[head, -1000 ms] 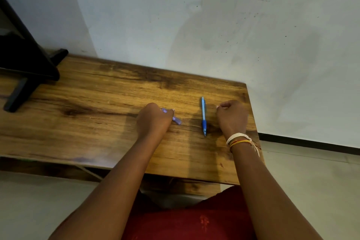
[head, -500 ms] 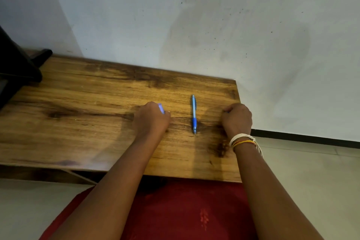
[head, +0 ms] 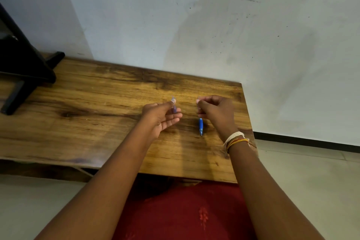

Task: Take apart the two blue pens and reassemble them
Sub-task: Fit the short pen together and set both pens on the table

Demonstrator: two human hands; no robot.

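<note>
Two blue pens are over the wooden table [head: 97,122]. My left hand [head: 159,117] is turned palm up and pinches one blue pen [head: 173,106] between thumb and fingers; only its pale upper end and a bit of barrel show. My right hand [head: 216,111] is closed over the upper part of the second blue pen [head: 200,125], whose blue grip and tip point toward me just above or on the table. I cannot tell whether that tip touches the wood. The two hands are a short gap apart.
A black stand [head: 21,68] sits on the table's far left. A white wall [head: 214,25] rises behind the table. The table's right edge [head: 249,122] lies just beyond my right wrist, with floor [head: 311,181] past it. My red clothing [head: 185,214] fills the near foreground.
My left hand has turned palm up and lifted its pen off the table. My right hand moved left from a fist on the wood and took hold of the second pen.
</note>
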